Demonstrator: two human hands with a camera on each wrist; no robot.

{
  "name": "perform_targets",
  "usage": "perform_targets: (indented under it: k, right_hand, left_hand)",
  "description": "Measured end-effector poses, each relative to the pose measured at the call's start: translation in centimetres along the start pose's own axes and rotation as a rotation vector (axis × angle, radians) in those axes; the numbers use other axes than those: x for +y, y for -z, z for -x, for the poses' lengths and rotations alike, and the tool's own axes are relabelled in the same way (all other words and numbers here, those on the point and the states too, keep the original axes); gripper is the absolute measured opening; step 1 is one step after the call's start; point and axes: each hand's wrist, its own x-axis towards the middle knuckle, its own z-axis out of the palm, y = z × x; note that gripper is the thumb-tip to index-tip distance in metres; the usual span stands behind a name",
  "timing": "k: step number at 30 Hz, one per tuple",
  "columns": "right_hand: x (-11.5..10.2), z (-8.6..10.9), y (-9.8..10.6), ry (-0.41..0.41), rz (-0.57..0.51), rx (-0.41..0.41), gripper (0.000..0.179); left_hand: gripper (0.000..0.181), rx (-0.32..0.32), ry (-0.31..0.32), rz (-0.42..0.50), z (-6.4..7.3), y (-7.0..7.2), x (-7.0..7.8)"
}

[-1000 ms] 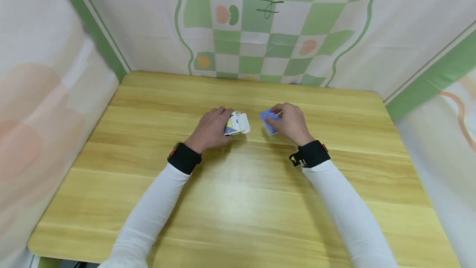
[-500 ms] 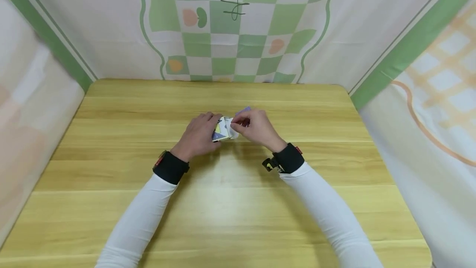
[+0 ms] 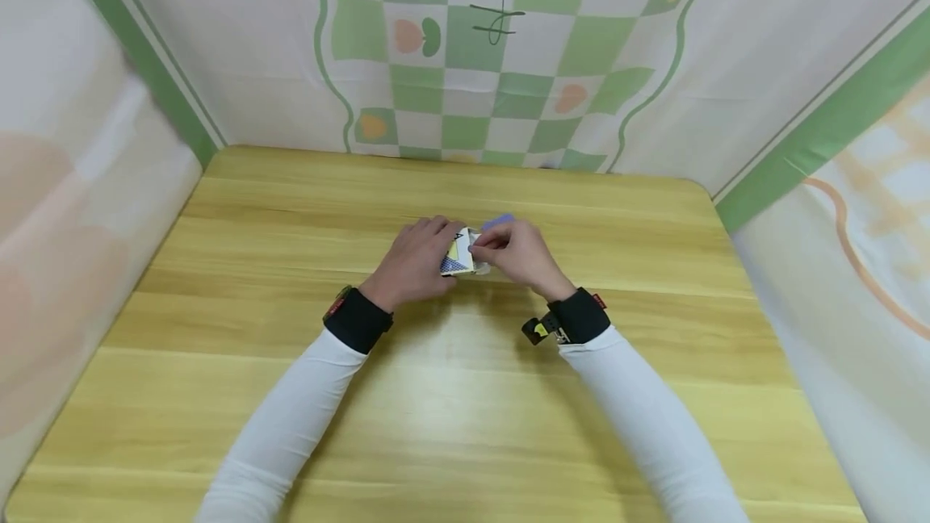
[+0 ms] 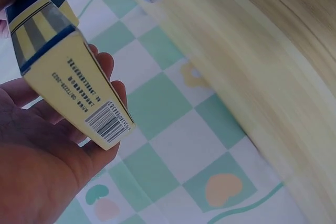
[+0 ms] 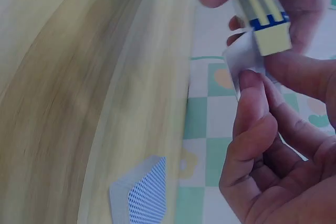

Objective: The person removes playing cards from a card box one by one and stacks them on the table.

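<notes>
A small playing-card box (image 3: 458,255), with a blue pattern and a black A on its face, is gripped by my left hand (image 3: 414,263). Its barcode end (image 4: 86,93) shows in the left wrist view, with fingers along one side. My right hand (image 3: 521,257) pinches the white flap (image 5: 242,53) at the box's open end. Just past that hand, a deck of blue-backed cards (image 3: 498,221) lies on the table, partly covered by the hand in the head view. The deck's patterned back (image 5: 149,195) and white edges show in the right wrist view.
Both hands work above a light wooden table (image 3: 436,394). A white cloth with green checks (image 3: 465,95) hangs along the far edge, and more printed cloth (image 3: 857,208) hangs at the sides.
My right hand has left the deck, which stays on the table, and moved left to the box's flap. The left hand keeps its grip on the box. The head view has shifted.
</notes>
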Motion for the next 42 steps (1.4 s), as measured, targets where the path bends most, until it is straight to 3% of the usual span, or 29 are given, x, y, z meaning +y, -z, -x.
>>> perform_targets:
  k: [7,9,11,14,19,23,28,42]
  right_hand:
    - [0.5,0.5,1.6,-0.129,-0.128,-0.050,0.019]
    - [0.6,0.5,2.1,-0.128,-0.099,-0.037,0.019]
    - [0.5,0.5,2.4,-0.074,-0.002,-0.007,0.023]
    - [0.3,0.4,2.8,0.098,0.216,0.006,0.033]
    - [-0.6,-0.2,2.7,0.309,0.460,-0.139,0.048]
    - [-0.6,-0.4,2.8,0.320,0.521,-0.208,0.047]
    - [-0.2,0.1,3.9,0.293,0.552,-0.189,0.047]
    - [0.6,-0.9,3.0,0.328,0.490,-0.252,0.047]
  left_hand:
    - [0.075,-0.013,0.031,0.014,-0.2,-0.2,-0.2]
    - [0.075,-0.012,0.035,0.013,-0.2,-0.2,-0.3]
    - [0.074,-0.014,0.038,0.007,-0.3,-0.2,-0.5]
    - [0.074,-0.017,0.033,0.003,-0.6,-0.3,-0.5]
    - [0.073,-0.027,0.022,-0.002,-1.0,-0.7,-0.6]
    - [0.073,-0.039,0.020,-0.006,-1.2,-0.9,-0.6]
    - [0.074,-0.038,-0.002,-0.015,-1.8,-1.1,-0.5]
    - [0.075,-0.051,-0.014,0.014,-1.8,-1.4,-0.8]
